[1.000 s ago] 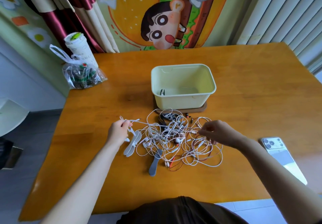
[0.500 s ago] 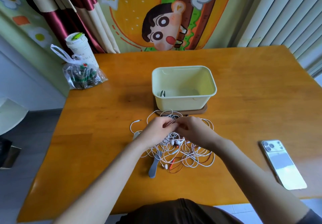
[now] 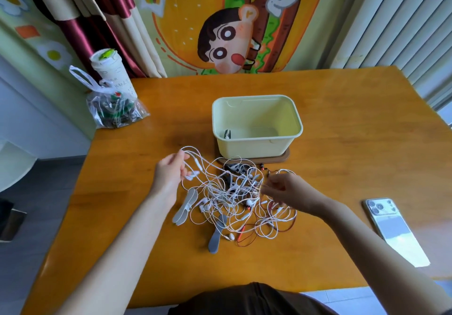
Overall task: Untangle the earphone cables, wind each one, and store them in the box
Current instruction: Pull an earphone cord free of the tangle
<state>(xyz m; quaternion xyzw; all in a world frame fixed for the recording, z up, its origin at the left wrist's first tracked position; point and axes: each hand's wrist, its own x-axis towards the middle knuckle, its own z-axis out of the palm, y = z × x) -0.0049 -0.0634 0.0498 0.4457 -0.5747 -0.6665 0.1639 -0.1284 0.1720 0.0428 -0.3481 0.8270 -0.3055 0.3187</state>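
The left hand [image 3: 171,176] curls its fingers round a white cable loop [image 3: 195,153], raised off the left edge of the tangle of earphone cables [image 3: 232,197]. The right hand [image 3: 287,191] reaches into the tangle's right side, thumb and fingertips drawn together; it appears to pinch a thin white strand [image 3: 285,170], though the blur makes this hard to confirm. The tangle, mostly white with some thin red wire [image 3: 247,236], lies on the wooden table [image 3: 146,241] just in front of the pale yellow box [image 3: 256,147]. Grey cable winders [image 3: 186,207] lie along the near-left edge of the pile. The box stands on a brown board [image 3: 285,158] with one small dark item [image 3: 227,134] inside. A smartphone [image 3: 391,226] lies well apart on the right; a plastic bag [image 3: 115,112] sits at the far left corner.
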